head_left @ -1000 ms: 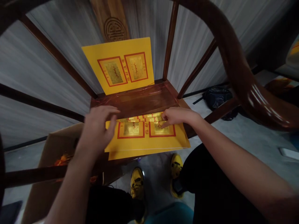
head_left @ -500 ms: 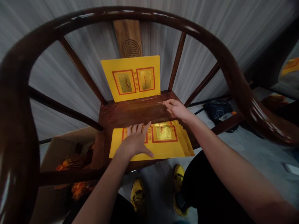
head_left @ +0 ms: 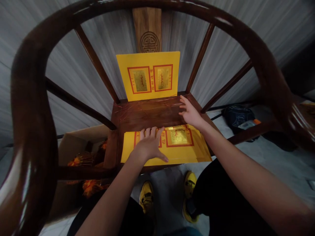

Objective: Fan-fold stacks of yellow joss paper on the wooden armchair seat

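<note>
Yellow paper sheets [head_left: 187, 152] with red-framed gold patches lie stacked along the front of a dark wooden chair seat [head_left: 157, 113]. My left hand [head_left: 149, 146] rests on the stack with its fingers spread, covering part of the printing. Behind the stack, over the right side of the seat, my right hand [head_left: 190, 113] holds nothing, and its fingers are apart. Another yellow sheet [head_left: 152, 60], printed with two gold squares, stands upright against the chair back. Thin red threads [head_left: 125, 109] are scattered on the rear of the seat.
A curved armrest [head_left: 31, 91] rings the seat, with slanted spindles below it. On the left floor stands a cardboard box [head_left: 73, 141] holding orange tasselled decorations. A dark bag [head_left: 238, 116] lies on the right floor. Yellow shoes [head_left: 147, 196] show below the seat.
My right hand has opened its fingers, which were closer together before. The left hand stays spread on the stack. The whole view has shifted slightly.
</note>
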`<action>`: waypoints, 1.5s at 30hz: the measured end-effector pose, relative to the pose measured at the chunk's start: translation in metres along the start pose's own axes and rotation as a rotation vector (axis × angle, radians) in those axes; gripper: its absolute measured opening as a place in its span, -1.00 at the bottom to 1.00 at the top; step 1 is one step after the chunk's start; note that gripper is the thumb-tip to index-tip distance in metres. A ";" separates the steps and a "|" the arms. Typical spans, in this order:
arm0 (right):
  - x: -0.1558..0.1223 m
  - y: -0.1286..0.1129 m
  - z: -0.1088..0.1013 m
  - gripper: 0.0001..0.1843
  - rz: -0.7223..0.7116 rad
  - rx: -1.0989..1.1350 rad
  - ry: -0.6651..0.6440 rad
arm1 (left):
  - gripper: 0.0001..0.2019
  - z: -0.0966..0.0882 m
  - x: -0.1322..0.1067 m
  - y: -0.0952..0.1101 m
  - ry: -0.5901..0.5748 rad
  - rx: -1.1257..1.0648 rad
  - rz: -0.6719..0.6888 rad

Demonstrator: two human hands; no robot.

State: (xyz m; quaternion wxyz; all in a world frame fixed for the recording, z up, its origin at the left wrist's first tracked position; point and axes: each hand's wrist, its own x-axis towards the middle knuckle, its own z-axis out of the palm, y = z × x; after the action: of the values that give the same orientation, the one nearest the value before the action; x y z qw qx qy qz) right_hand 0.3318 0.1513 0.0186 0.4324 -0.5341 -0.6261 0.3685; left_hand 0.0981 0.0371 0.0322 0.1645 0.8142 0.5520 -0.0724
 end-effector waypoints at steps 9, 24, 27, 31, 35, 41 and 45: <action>0.002 -0.010 -0.005 -0.84 -0.057 -0.141 -0.008 | 0.47 0.004 0.003 -0.001 0.003 0.001 -0.003; -0.007 -0.005 -0.004 -0.82 0.034 -0.452 -0.251 | 0.62 0.010 -0.012 0.012 -0.151 0.053 0.061; -0.011 -0.008 -0.006 -0.87 0.205 -0.320 -0.375 | 0.51 0.011 -0.019 0.015 -0.104 0.058 0.073; -0.014 -0.013 -0.009 -0.79 0.271 -0.145 -0.546 | 0.42 0.011 -0.029 0.023 -0.021 0.092 0.073; -0.016 -0.013 -0.014 -0.88 0.181 -0.066 -0.549 | 0.41 0.011 -0.032 0.026 -0.004 0.104 0.068; -0.020 -0.012 -0.019 -0.85 0.215 -0.151 -0.548 | 0.39 0.013 -0.030 0.016 0.016 0.057 0.084; -0.025 -0.013 -0.022 -0.84 0.157 -0.276 -0.556 | 0.42 0.015 -0.027 0.006 -0.016 -0.004 0.069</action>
State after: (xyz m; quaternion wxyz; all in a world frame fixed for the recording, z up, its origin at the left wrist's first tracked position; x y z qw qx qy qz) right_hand 0.3489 0.1248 0.0342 0.1388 -0.5132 -0.7212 0.4441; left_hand 0.0940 0.0063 0.0271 0.1730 0.8318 0.5225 -0.0722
